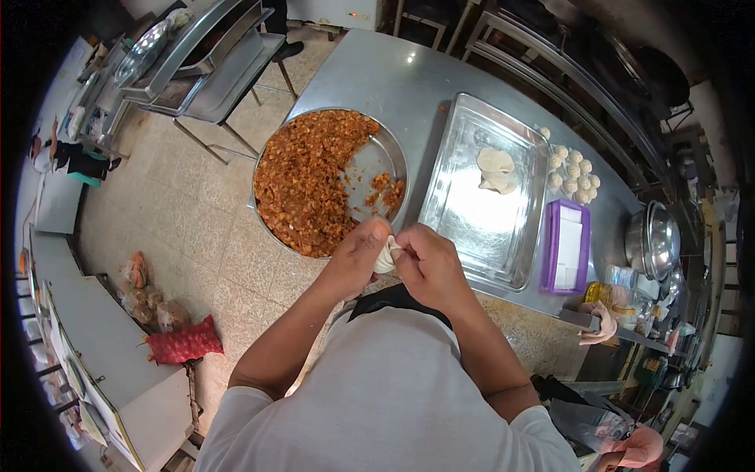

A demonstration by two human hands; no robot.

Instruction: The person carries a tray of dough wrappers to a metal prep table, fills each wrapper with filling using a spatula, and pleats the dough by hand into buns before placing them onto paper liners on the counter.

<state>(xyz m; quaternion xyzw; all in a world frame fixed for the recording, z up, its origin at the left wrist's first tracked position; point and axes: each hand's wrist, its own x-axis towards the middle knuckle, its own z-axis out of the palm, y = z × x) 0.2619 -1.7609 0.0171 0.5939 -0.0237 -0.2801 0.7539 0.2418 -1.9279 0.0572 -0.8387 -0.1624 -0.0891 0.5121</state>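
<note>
My left hand (360, 256) and my right hand (429, 263) meet in front of my body, both closed on a small pleated dough bun (385, 256). The fingers pinch its gathered folds, and part of it is hidden behind them. Just beyond my left hand is a round metal tray (399, 155) heaped with reddish-brown chopped filling (307, 181). To the right lies a rectangular metal tray (442, 177) with flat dough wrappers (495, 170) on it. Several finished pleated buns (574, 173) sit on the table past that tray.
A purple-rimmed container (548, 244) and metal bowls (653, 240) stand on the steel table (354, 71) at right, near an oil bottle (598, 293) and a cloth (599, 322). A red mesh sack (185, 342) lies on the floor at left. Other people are at the left and lower right.
</note>
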